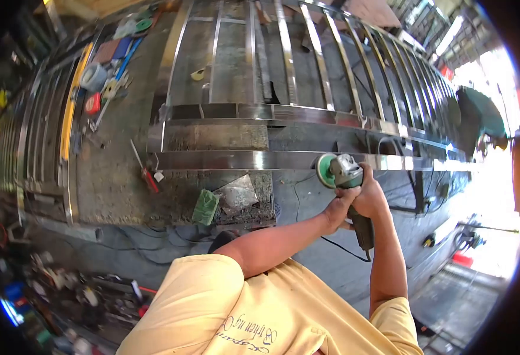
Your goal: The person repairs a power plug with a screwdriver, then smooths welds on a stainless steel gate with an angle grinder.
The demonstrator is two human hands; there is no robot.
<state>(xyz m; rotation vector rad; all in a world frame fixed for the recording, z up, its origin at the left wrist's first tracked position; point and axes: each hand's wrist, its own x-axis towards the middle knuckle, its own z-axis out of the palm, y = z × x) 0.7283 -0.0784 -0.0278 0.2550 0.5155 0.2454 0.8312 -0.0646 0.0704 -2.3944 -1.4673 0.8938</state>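
Note:
Both of my hands are wrapped around an angle grinder (349, 168) with a green disc (325, 171). My left hand (339, 209) is closed on its body from the left. Higher up, near the grinder's head, my right hand (369, 192) is closed around it too. The disc overlaps the shiny metal bar (224, 160) at the near side of a large metal frame; whether it presses on the bar cannot be made out. The dark rear end of the grinder points down toward my shirt, with a cord running from it.
A red-handled screwdriver (150, 177), a green packet (205, 207) and a silvery sheet (237, 194) lie on the worktable (109, 198). Further left are a roll of tape (93, 77), a red tape measure (92, 103) and a yellow level (76, 100). Cables (136, 248) trail across the floor.

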